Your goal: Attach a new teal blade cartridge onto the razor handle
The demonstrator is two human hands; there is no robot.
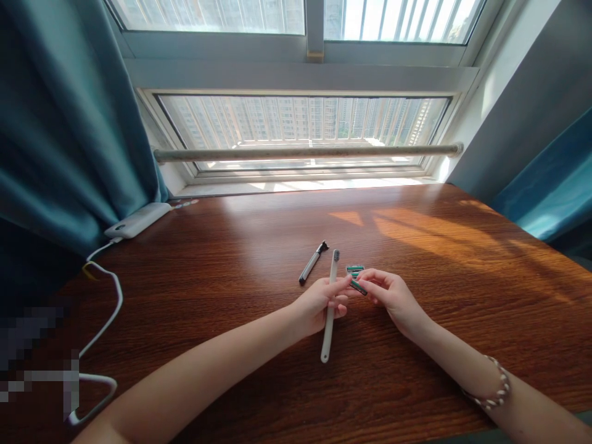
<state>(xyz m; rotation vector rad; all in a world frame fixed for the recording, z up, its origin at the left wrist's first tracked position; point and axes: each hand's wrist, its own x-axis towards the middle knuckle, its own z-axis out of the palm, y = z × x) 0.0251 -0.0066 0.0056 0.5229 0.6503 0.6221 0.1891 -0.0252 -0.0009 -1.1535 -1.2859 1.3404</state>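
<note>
A white toothbrush (328, 336) with dark bristles stands out above and below my left hand (317, 306), whose fingers are closed around it. The bristle end points toward the window. My right hand (394, 299) pinches a small green and black razor cartridge (358, 287), and the left thumb and fingertips reach to its near side. Just behind it are more green-striped razor cartridges (355, 269); whether these rest on the table or in a holder I cannot tell. Beyond my left hand, a silver and black razor handle (311, 264) lies slanted on the wood, with no cartridge on its head.
The brown wooden table (222, 246) reaches to the window sill. At its left back lies a white power strip (139, 220), its white cable (119, 296) looping down the left side. A blue curtain (69, 123) hangs there, and a metal rail (305, 153) crosses the window.
</note>
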